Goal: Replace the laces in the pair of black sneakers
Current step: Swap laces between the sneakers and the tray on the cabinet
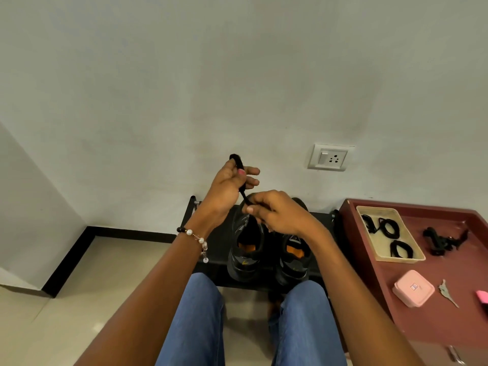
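Both hands pinch one black lace [240,178] above the sneakers [269,249], left hand [228,188] high and right hand [274,212] low, seemingly to keep it taut for handling.

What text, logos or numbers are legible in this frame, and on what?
None can be read.
pink box: small mark on the lid, too blurred to read.
left sneaker: yellowish heel mark, too small to read.
right sneaker: tongue emblem, not legible.
wall socket: no lettering visible.
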Available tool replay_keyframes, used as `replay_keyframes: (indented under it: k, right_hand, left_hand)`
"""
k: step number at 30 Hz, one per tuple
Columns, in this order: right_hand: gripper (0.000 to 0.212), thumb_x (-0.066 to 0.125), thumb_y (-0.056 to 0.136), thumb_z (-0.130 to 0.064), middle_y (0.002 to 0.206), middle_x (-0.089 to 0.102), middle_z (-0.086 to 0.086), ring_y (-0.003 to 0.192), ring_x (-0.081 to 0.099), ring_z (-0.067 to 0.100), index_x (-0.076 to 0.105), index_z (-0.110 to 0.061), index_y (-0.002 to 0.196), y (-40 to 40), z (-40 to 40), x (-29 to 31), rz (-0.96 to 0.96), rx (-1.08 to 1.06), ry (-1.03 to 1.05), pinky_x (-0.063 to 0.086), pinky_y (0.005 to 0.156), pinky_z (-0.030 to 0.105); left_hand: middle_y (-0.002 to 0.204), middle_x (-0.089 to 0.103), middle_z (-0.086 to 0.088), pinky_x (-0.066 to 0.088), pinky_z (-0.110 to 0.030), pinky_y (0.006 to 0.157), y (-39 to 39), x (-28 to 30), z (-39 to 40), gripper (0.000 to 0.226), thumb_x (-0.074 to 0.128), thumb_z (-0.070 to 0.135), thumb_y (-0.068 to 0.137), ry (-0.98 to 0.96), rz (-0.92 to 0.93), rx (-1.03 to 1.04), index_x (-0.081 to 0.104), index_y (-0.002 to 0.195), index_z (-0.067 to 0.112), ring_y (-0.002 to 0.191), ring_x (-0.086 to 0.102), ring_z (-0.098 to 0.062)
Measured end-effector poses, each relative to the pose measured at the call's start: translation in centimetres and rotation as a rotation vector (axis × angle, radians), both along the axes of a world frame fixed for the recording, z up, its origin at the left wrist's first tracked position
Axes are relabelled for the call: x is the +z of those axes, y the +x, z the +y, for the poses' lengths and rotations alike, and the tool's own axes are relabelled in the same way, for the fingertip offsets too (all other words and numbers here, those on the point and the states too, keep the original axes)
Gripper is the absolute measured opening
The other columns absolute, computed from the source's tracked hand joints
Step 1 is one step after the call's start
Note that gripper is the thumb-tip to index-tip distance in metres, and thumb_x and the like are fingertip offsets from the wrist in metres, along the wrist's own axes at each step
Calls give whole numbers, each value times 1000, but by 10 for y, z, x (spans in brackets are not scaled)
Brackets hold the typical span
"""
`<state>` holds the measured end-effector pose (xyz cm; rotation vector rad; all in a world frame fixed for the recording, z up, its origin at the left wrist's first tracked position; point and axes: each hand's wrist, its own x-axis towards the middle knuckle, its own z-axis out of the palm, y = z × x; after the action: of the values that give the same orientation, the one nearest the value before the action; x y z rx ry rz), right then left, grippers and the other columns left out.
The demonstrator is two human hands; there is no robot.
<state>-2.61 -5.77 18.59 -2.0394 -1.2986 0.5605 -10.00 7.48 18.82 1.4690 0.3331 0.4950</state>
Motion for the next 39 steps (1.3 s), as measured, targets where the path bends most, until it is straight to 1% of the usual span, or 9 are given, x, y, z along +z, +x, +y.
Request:
replay_keyframes:
  k: [3,9,15,18,22,25,30,34,39]
  right_hand:
    - [16,61,95,-22,67,62,-7,57,57,-2,68,-9,88,5,-3,19,-81,-19,61,45,63,23]
    - [17,67,91,-25,60,58,-5,53,48,6,73,-9,85,40,-7,38,67,-207,285,38,53,22]
    - [17,58,96,-16,59,52,0,51,40,10,70,-10,85,35,-10,0,471,-288,511,30,50,25]
    - [18,54,99,-13,65,56,-2,53,45,6,71,-14,95,15,-13,-18,460,-256,429,34,51,20]
    - [19,56,98,-16,79,66,-6,70,62,0,69,-10,110,-9,-13,-24,146,-77,169,47,68,16]
    - [14,60,95,-21,78,67,0,72,62,11,70,-12,92,-13,-12,-7,-34,-9,73,47,68,24]
    - [8,66,91,-24,73,66,-12,70,61,1,72,-21,86,8,-13,33,-101,-107,176,44,66,17]
    - [10,69,89,-23,65,63,-8,59,55,2,73,-16,84,30,-11,37,54,-205,291,42,60,19]
    - [16,61,96,-21,55,56,-12,55,48,4,72,-21,83,35,-10,6,173,-338,354,39,59,24]
  left_hand:
    - [129,60,-8,44,-38,105,-3,-14,4,37,38,18,103,107,183,-91,42,140,9,114,58,-17]
    - [74,56,-7,43,-28,62,-18,-9,-6,37,27,17,106,-85,59,-424,54,125,-1,59,47,-15]
    - [64,43,1,36,-20,50,-18,-4,-4,38,32,19,102,-562,-163,-490,55,120,-4,47,36,-5]
    - [73,53,0,44,-21,56,-16,-3,-1,40,34,23,100,-700,-297,-402,52,124,-5,55,45,-7]
    - [100,70,-11,57,-31,78,-13,-5,0,29,37,19,102,-548,-280,-161,55,114,0,82,66,-20]
    - [108,69,-12,55,-30,86,-12,-12,0,27,33,15,105,-186,-35,-85,57,112,6,94,67,-24]
    - [79,63,-4,49,-31,73,-21,-20,-5,30,29,16,106,41,98,-301,58,110,7,69,57,-17]
    - [67,48,-4,38,-25,57,-25,-14,-14,37,27,20,107,-139,32,-404,58,118,3,54,38,-12]
    - [63,41,0,34,-22,51,-19,-8,-18,31,28,15,106,-490,-127,-260,53,114,0,48,32,-8]
